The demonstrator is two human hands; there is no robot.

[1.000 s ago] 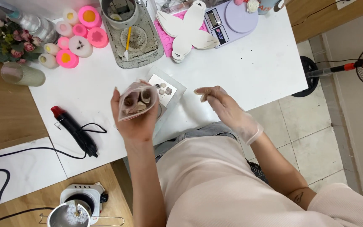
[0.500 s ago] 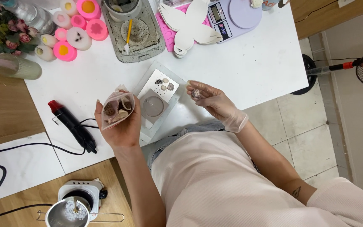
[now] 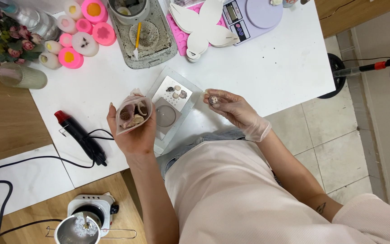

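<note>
Your fingers on the left hand (image 3: 132, 131) are curled around a small clear bag of shells (image 3: 132, 114), gripping it upright with its open mouth facing up; several brown and cream shells show through the plastic. The fingers of your gloved right hand (image 3: 232, 108) are pressed together on a single small shell (image 3: 213, 99), pinched at the tips just right of the grey tray (image 3: 159, 90). That tray lies on the white desk (image 3: 271, 63) between your two hands, with a few loose shells (image 3: 177, 91) in its far part and a round pale candle (image 3: 164, 116) in its near part, close beside the bag. To the left, near the desk's near edge, a black heat gun (image 3: 81, 138) with a red tip lies flat, its cable trailing off to the left. Farther away stand pink and white moulds (image 3: 83, 31), a speckled grey tray with a cup (image 3: 146, 38), white butterfly-shaped pieces (image 3: 204, 22) and a lilac kitchen scale (image 3: 253, 16). Near left, a small hotplate with a metal pot (image 3: 83, 223) sits on wood.
</note>
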